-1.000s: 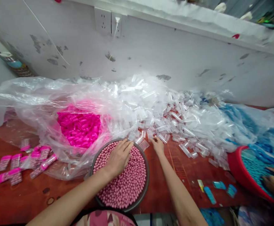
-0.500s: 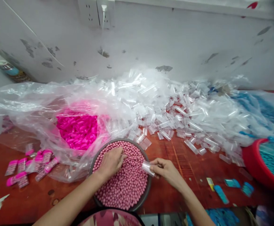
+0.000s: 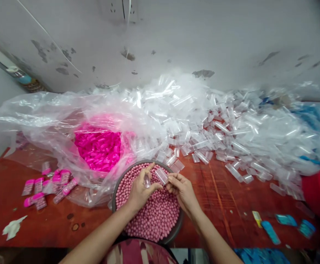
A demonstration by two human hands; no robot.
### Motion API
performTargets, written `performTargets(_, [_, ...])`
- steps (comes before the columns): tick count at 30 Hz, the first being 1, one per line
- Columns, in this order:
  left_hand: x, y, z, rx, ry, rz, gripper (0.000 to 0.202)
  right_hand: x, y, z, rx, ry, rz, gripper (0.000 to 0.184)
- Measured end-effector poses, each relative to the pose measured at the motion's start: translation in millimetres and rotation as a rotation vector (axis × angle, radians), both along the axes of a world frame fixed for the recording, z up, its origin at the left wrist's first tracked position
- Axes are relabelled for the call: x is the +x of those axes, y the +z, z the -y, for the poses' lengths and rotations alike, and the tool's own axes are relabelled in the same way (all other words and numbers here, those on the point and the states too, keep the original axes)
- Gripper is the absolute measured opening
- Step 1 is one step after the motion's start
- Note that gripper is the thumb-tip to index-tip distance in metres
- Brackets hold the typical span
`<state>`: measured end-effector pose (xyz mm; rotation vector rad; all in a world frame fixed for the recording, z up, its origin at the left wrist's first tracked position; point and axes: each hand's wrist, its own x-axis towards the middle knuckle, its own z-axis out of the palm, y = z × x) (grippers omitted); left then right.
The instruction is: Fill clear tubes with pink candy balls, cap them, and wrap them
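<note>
A round dark bowl (image 3: 176,229) full of small pink beads (image 3: 157,216) sits at the table's near edge. Both hands meet above its far side. My right hand (image 3: 183,190) pinches a small clear plastic tube (image 3: 162,176), held tilted over the beads. My left hand (image 3: 140,187) is closed with its fingertips at the tube's open end; a clear piece shows between its fingers, and I cannot tell what it is.
A big heap of empty clear tubes (image 3: 217,124) lies along the wall. A clear plastic bag holds bright pink caps (image 3: 98,146) at left. Filled pink-capped tubes (image 3: 47,185) lie at far left. A red basin (image 3: 317,190) and blue pieces (image 3: 286,220) are at right.
My right hand picked a clear tube from the heap and brought it back over the bowl. My left hand rose off the beads and closed against the tube's end.
</note>
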<state>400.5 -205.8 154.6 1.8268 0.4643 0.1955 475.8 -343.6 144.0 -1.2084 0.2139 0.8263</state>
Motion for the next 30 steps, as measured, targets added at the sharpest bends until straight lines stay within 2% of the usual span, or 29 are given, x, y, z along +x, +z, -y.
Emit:
performTargets(3, [-0.7,1.5,-7.8,0.166,-0.137,0.041,0.052,9.4,0.1,3.5,-0.075,0.112,0.051,0.021])
performTargets(6, [2.0,-0.6,-11.1,0.223,-0.221,0.086,0.061,12.6,-1.9,3.4,-0.116,0.177,0.104,0.021])
performTargets(10, [5.2,-4.4,-13.4,0.173,-0.229,0.077,0.055,13.8,-4.3,1.1,-0.213,0.285,0.178,0.02])
performTargets(14, [5.9,-6.2,-13.3,0.115,-0.259,0.029,0.048,15.5,-0.9,-4.3,-0.218,0.371,0.181,0.02])
performTargets(18, [3.0,-10.2,-11.8,0.183,-0.384,-0.059,0.039,13.3,2.6,-11.4,-0.178,0.436,0.174,0.02])
performTargets(20, [0.2,-14.0,-12.2,0.226,-0.44,-0.093,0.038,13.9,0.6,-13.5,-0.161,0.525,0.216,0.021])
performTargets(22, [-3.0,-17.4,-13.7,0.221,-0.424,-0.098,0.032,21.1,-5.3,-14.5,-0.186,0.62,0.379,0.022])
performTargets(23, [-4.4,-18.4,-14.8,0.199,-0.381,-0.093,0.028,28.2,-9.8,-14.9,-0.236,0.635,0.533,0.022])
performTargets(26, [-6.8,-18.9,-18.1,0.081,-0.164,-0.08,0.034,61.7,-28.8,-18.5,-0.495,0.639,1.165,0.022])
performTargets(28, [-6.9,-19.1,-19.4,-0.022,-0.03,-0.083,0.045,87.3,-43.8,-24.0,-0.634,0.782,1.49,0.032])
performTargets(30, [-6.6,-20.9,-19.4,-0.139,0.065,-0.103,0.042,108.1,-58.0,-31.1,-0.739,0.929,1.682,0.038])
